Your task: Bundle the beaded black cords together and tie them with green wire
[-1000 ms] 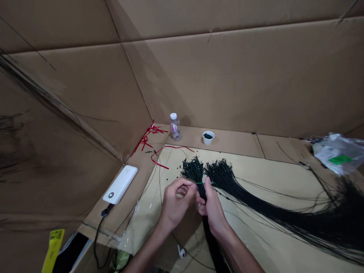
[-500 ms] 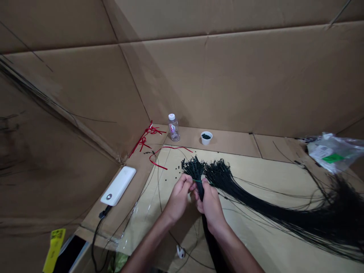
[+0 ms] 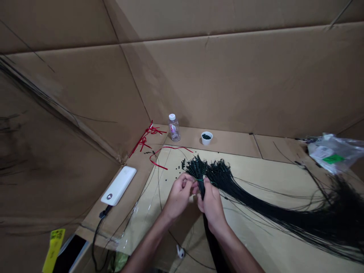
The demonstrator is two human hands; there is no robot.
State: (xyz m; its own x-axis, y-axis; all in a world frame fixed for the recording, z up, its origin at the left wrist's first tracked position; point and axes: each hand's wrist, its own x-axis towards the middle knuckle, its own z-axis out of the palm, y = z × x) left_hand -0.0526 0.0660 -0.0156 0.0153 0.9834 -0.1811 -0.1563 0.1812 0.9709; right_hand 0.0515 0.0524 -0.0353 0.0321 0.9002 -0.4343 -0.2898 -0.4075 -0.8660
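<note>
Nudged rightward, the knobbly black beaded cord bundle [image 3: 198, 170] sat pinched tight by the left hand [image 3: 179, 197] and right hand [image 3: 212, 206] around its thin green thread [image 3: 210, 182].

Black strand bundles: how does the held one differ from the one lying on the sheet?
The held bundle hangs down between the left hand and right hand, while the lying bundle rests flat, fanning right. The held bundle looks thinner than the lying bundle. Both are black with knobbly tips.

Room left of the hands [image 3: 212, 206]; black cord bundle [image 3: 270, 206] blocking right.
</note>
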